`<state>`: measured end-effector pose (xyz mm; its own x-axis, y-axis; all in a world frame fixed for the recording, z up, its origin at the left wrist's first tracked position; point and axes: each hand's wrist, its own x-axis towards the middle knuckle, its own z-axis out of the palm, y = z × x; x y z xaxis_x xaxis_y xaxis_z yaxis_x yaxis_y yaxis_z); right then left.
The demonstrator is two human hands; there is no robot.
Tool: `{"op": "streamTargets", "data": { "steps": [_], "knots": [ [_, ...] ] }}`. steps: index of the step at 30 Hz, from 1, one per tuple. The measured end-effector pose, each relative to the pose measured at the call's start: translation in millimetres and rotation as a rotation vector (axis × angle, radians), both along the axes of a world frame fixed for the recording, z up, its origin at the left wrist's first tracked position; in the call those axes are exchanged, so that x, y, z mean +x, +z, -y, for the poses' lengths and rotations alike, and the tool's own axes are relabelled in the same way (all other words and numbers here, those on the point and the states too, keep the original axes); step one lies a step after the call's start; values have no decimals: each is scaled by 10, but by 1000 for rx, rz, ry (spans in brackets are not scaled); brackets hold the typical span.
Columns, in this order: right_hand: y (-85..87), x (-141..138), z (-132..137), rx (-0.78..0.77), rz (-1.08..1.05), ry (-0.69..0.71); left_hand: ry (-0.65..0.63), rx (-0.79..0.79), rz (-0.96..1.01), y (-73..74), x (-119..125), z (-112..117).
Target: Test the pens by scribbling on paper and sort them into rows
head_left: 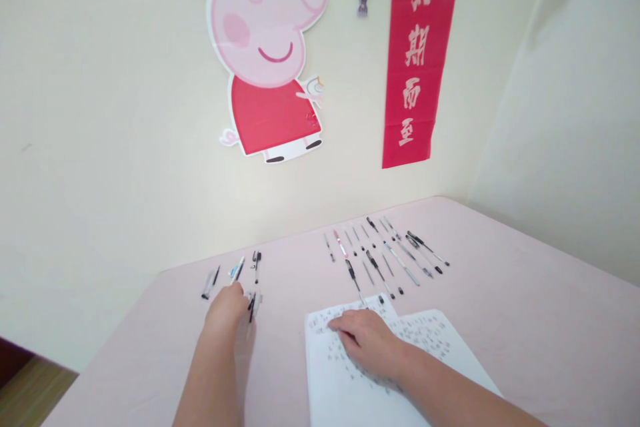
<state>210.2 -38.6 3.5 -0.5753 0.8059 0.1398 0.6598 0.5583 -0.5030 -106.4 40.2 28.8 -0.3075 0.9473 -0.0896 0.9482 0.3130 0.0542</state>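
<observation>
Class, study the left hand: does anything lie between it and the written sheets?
Yes: dark pen parts show close beside the left hand, on the side facing the written sheets; whether the hand touches them is unclear. Past them, nothing visible stands in the way.

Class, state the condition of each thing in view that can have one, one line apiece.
Left pens: mostly lying flat, partly hidden.
Right pens: laid out, some apparently in pieces.
Paper: flat, partly written on.
Left hand: among the left pens, grip unclear.
Right hand: palm down on the paper.
Red banner: unrolled, hanging.
Pig cutout: upright on the wall.
</observation>
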Motion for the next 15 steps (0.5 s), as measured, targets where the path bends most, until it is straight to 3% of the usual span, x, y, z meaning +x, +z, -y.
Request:
{"op": "streamTargets", "data": {
  "steps": [15],
  "knots": [
    [12, -6, 14, -4, 27, -11, -31, -44, 0, 16, 136, 4]
  ]
}}
